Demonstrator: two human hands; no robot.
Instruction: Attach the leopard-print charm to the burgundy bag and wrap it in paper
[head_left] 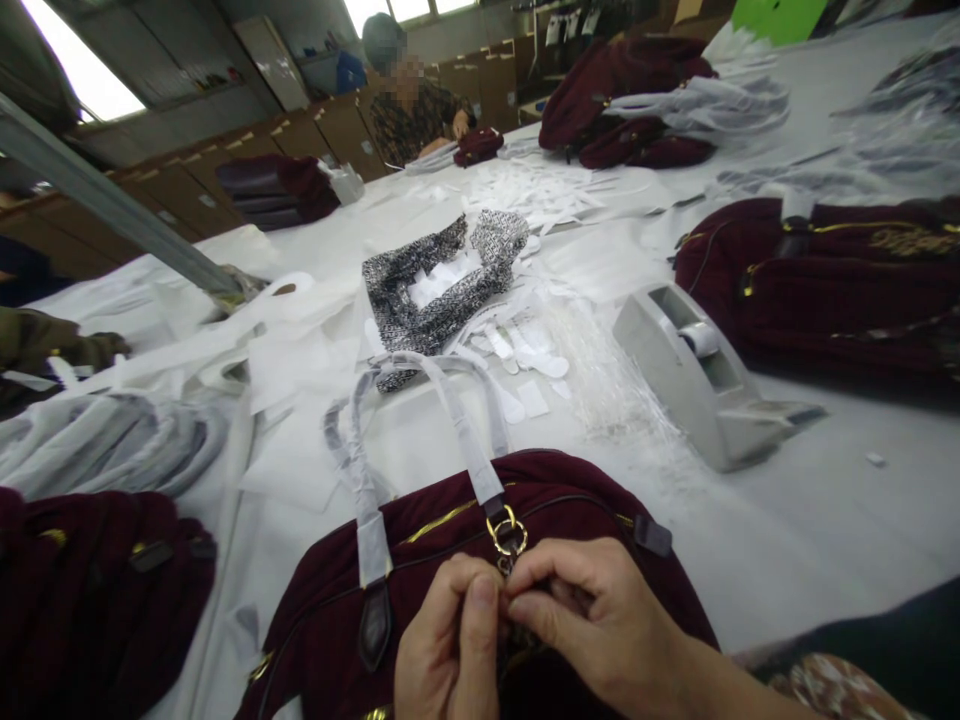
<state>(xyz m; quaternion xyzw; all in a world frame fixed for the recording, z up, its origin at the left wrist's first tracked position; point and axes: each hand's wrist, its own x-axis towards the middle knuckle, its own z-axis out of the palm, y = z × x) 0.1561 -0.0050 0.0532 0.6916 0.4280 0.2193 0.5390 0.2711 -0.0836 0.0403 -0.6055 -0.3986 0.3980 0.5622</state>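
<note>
A maroon handbag [442, 545] with gold zips lies in front of me, its wrapped handles [465, 430] standing up toward the back. My left hand [454, 640] and my right hand [600, 615] meet over its front, fingertips pinched together just below a gold ring [510, 535] at the base of one handle. Both hands are closed. What sits between the fingertips is small and mostly hidden; a bit of dark strap or chain shows under the ring. A dark leather tab [375, 625] hangs from the other handle base.
A grey tape dispenser [697, 370] stands right of the bag, beside clear plastic strands [607, 370]. Behind lies a black-and-white fabric box [427, 320] holding white pieces. More maroon bags lie left [97, 590] and right [847, 290]. A person [412, 100] works across the table.
</note>
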